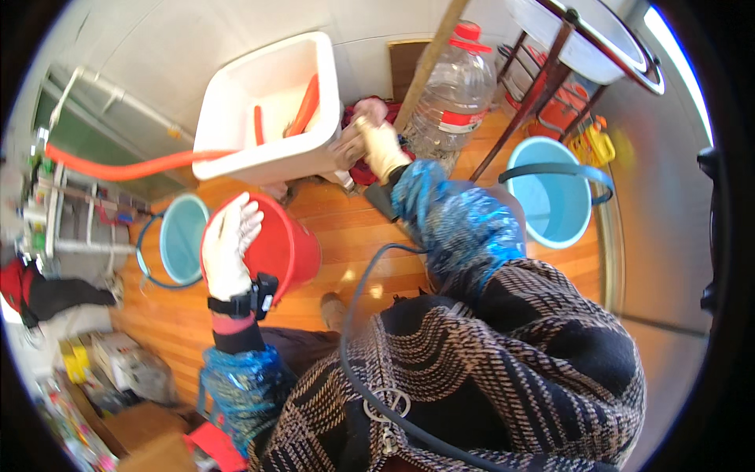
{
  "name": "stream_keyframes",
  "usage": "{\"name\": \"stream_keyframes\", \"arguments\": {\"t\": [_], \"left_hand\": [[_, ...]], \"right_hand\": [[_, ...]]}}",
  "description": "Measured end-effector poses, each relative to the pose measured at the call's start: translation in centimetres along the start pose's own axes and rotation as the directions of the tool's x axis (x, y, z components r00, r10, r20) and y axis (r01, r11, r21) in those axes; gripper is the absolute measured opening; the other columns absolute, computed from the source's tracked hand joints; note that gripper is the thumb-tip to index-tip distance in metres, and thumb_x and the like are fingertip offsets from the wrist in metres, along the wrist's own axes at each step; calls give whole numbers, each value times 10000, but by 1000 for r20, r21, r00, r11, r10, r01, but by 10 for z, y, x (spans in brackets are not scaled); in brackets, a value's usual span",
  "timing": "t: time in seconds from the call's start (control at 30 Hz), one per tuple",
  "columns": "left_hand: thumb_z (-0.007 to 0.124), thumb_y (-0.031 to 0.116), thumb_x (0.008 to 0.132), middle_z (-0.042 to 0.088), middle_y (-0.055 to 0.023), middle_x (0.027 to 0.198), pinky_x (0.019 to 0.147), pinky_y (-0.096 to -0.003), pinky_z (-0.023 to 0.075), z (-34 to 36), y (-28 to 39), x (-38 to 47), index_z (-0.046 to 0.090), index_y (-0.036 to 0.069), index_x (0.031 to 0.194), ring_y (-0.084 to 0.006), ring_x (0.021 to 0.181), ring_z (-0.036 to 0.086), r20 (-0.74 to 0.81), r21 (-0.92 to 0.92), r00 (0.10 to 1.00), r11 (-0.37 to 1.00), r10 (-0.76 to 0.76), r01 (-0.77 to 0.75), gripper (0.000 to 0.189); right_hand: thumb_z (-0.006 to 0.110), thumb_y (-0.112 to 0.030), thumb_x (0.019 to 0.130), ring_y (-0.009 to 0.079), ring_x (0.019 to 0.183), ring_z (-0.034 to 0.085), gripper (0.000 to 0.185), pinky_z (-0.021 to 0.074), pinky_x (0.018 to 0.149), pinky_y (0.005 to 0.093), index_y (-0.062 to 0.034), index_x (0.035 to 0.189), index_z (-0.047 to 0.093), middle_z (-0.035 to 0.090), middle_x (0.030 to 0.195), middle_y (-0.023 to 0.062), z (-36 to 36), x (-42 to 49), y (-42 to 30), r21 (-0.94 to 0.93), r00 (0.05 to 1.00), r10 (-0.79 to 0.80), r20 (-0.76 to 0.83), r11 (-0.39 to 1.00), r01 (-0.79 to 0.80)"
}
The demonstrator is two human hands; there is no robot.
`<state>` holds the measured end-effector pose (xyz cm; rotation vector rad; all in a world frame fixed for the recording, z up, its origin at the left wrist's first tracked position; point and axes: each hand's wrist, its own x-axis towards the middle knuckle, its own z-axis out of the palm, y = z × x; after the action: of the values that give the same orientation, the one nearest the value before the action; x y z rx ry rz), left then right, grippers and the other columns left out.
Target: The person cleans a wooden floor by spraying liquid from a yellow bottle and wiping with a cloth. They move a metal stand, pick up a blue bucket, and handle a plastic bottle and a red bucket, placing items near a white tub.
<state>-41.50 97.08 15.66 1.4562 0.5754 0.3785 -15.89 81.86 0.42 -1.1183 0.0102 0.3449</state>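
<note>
My left hand (229,253), in a white glove, is raised over the rim of a red bucket (301,248). Its fingers are stretched out, and it holds nothing. At the right side of a white sink basin (265,162), my right hand (383,147), also gloved, grips a greyish-brown cloth (348,144) against the outer wall. The glove hides part of this cloth. Inside the basin lies an orange hose (304,109), and another orange hose (124,170) crosses the left rim. Behind my right hand, dark red cloth (361,174) is bunched up.
Light blue buckets stand left (184,239) and right (545,200). A large clear plastic bottle (451,88) and a wooden pole (430,65) are beside the basin. A metal washstand (545,88) rises at the upper right. Cardboard boxes (141,425) lie lower left. A dark cable (354,301) hangs before me.
</note>
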Motion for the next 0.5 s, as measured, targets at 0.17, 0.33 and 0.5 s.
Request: {"name": "stream_keyframes", "arguments": {"t": [0.17,0.33,0.5], "left_hand": [[551,183,955,593,-116,1234,899,-262,453,19,-8,18,564,-27,1228,-141,1069,573,-45,337,990,935,137,-114,344],[619,231,899,342,-221,1452,1107,-397,268,38,-7,94,470,69,1357,-333,1368,308,397,807,850,308,347,-503,508],[674,388,813,303,-213,1472,1125,-533,174,45,8,101,343,140,1447,-461,1372,205,594,801,766,-276,246,-532,757]], "right_hand": [[575,-396,917,300,1023,617,483,459,860,365,2,1191,570,649,1067,186,37,7,73,-46,998,-63,-21,997,62],[522,-341,929,360,1044,585,401,438,883,380,-44,1192,579,631,1085,219,52,71,41,-136,957,-265,118,950,280],[587,-263,907,247,889,599,315,459,802,332,-12,1094,626,662,952,161,54,77,-7,-118,946,-239,218,956,268]]}}
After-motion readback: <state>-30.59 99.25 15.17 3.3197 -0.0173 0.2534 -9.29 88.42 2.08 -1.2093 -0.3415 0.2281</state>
